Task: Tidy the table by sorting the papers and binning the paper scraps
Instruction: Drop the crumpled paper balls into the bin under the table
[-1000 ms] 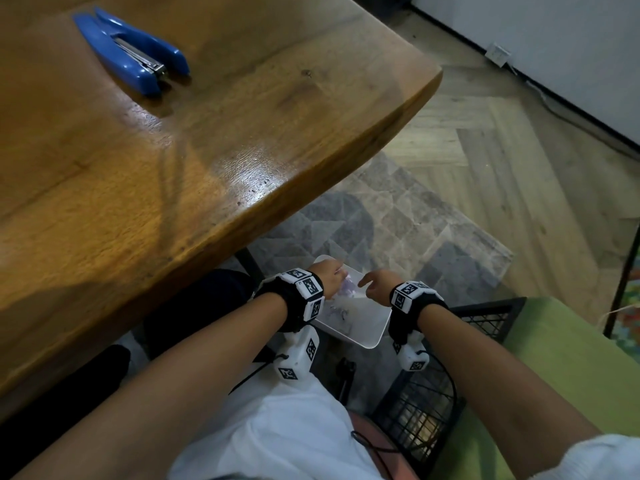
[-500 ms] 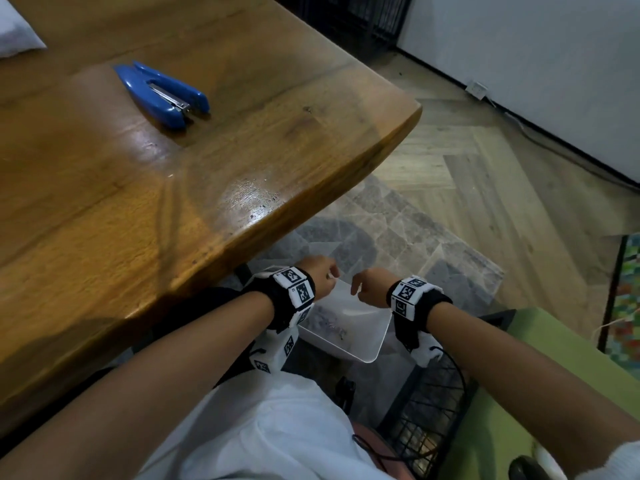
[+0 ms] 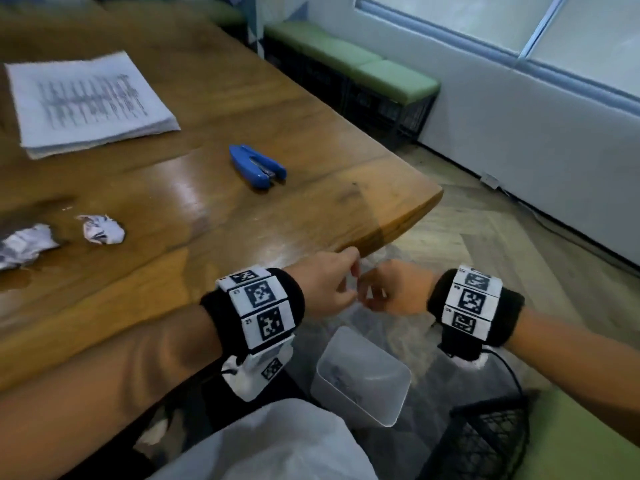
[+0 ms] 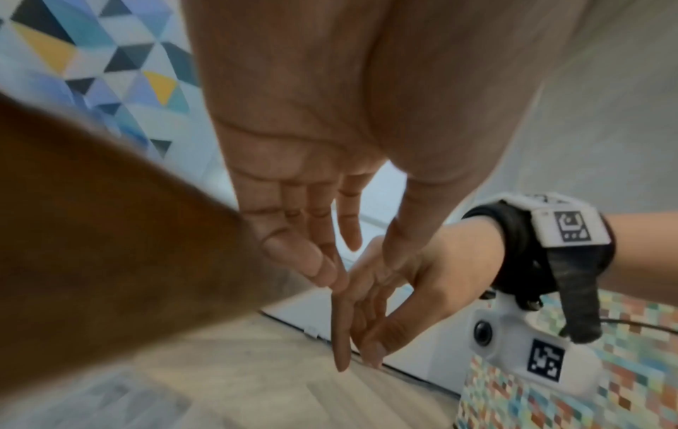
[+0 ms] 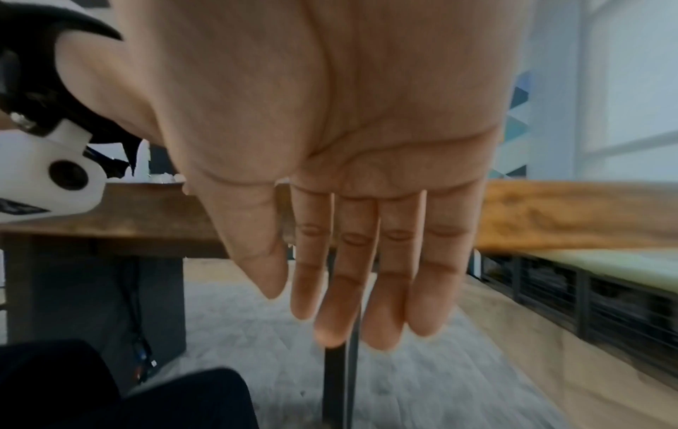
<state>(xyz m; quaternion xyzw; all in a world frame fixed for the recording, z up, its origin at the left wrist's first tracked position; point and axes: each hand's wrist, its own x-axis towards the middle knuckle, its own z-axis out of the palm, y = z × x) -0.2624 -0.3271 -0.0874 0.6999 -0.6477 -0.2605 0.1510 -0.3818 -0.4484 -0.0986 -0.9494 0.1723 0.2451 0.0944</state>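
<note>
A stack of printed papers [image 3: 86, 102] lies at the far left of the wooden table [image 3: 214, 98]. Two crumpled paper scraps [image 3: 102, 229] [image 3: 24, 244] sit near the table's left front. On the floor below my hands stands a translucent bin [image 3: 403, 386] with scraps inside. Just off the table's near corner, above the bin, my left hand [image 3: 325, 285] and right hand [image 3: 391, 289] hover close together, their fingertips nearly meeting. In the wrist views the left hand [image 4: 322, 232] and right hand [image 5: 366, 275] show straight fingers and hold nothing.
A blue stapler [image 3: 258, 166] lies mid-table, right of the papers. A black wire crate [image 3: 485, 441] with a green cushion [image 3: 571, 445] stands right of the bin. A green-topped bench [image 3: 363, 60] runs along the far wall. A grey rug covers the floor under the table.
Both hands have risen from the bin's mouth to table-edge height, now holding nothing. The view has lifted, bringing the paper stack and two scraps into sight.
</note>
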